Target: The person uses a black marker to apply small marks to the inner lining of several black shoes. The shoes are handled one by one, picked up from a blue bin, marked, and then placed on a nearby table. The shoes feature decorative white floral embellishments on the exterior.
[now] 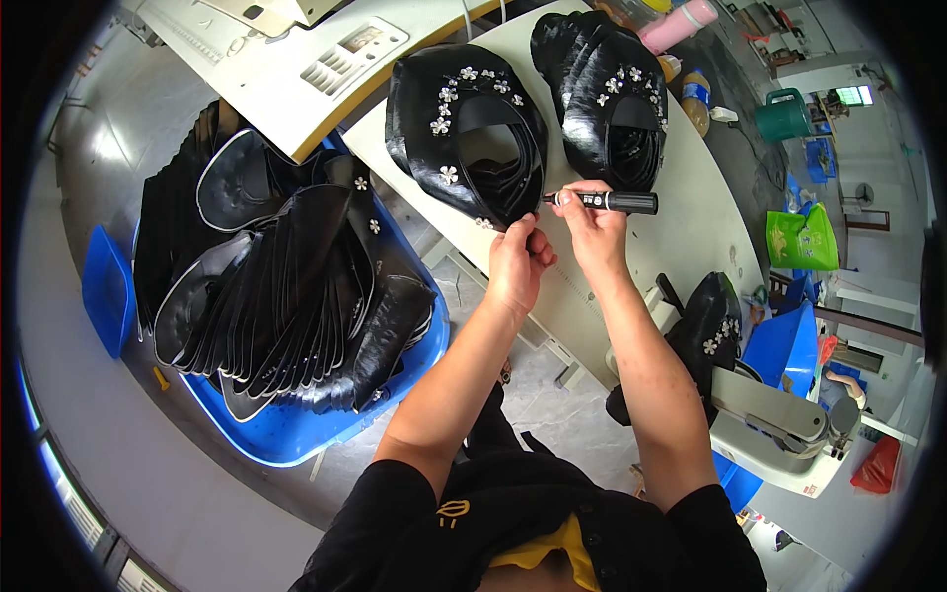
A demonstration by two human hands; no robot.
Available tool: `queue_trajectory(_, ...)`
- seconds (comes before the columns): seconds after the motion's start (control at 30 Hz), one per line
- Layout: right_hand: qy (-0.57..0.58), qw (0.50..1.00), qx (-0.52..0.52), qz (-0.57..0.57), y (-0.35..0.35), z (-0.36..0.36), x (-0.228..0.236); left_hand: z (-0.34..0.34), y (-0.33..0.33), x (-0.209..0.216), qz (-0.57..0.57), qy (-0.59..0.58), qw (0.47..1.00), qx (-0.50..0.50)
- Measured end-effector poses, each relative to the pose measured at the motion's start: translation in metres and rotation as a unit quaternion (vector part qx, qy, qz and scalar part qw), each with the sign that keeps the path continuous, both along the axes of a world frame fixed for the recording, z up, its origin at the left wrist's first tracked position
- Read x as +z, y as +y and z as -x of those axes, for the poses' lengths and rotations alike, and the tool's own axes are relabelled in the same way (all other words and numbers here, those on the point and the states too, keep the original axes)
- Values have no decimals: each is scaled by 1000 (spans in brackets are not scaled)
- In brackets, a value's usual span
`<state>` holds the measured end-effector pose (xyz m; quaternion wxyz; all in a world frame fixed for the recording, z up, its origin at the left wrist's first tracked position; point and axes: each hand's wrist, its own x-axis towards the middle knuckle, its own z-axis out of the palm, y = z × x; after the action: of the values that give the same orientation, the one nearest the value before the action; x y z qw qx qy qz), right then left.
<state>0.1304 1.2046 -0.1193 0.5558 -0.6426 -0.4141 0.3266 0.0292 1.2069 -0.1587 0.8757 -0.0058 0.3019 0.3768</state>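
Note:
On the pale tabletop lies a stack of glossy black shoe uppers [419, 128], trimmed with silvery flower ornaments and curved round an opening. My left hand [519, 264] is closed at the stack's near tip, with thumb and fingers pinching the edge of an upper. In my right hand [598, 233] is a thick black marker [631, 202], held sideways with its tip pointing left at that same edge. Whether the tip touches the material I cannot tell. A second stack of flowered black uppers [584, 84] sits just to the right, apart from both hands.
A blue tub [286, 444] at left overflows with black uppers [286, 296]. The white table [710, 207] also bears a pink bottle [679, 25] at its far edge. A sewing machine [769, 414] stands at right beside another flowered black piece [708, 326].

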Motion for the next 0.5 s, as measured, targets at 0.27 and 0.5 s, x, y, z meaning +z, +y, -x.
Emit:
queue_trajectory(0.27, 14, 1000, 7, -10, -2, -3, -3, 0, 0, -1, 0, -2, 1000, -5)
queue_trajectory(0.5, 26, 1000, 3, -3, -4, -2, -5, 0, 1, 1, 13, 0, 1000, -5)
